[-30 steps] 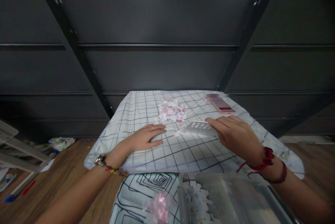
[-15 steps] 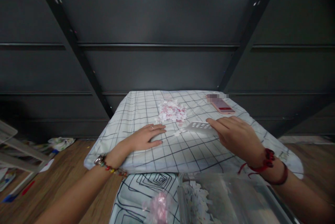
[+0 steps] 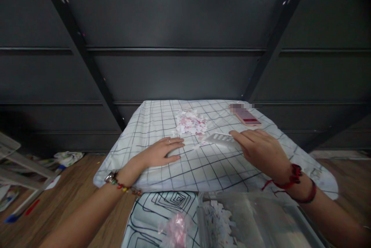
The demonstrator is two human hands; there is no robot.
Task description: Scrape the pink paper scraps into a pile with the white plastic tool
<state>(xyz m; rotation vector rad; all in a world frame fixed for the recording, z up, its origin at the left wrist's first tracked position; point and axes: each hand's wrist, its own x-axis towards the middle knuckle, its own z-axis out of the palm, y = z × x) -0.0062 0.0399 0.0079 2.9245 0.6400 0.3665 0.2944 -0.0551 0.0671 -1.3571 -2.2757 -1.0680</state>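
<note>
My left hand (image 3: 162,152) lies flat on the checked cloth (image 3: 162,178), fingers spread and nothing in it. To the right, my right hand (image 3: 262,149) grips a flat whitish tool with a row of slots (image 3: 224,139); its exact kind is unclear. The tool's far end points left and rests low over the cloth, beside a few stray scraps (image 3: 198,146). Just beyond them sits a pile of white and pink paper scraps (image 3: 191,122). My fingers hide the tool's near end.
A pink phone (image 3: 247,116) lies at the back right of the cloth. In front stands a clear plastic box (image 3: 246,197) with paper scraps (image 3: 218,221) inside. Left of it, a pink item in clear wrap (image 3: 177,228) rests on a patterned surface. A dark panelled wall (image 3: 174,74) rises behind.
The slotted tool in my right hand has shifted very slightly left, toward the paper pile. My left hand has stayed in place.
</note>
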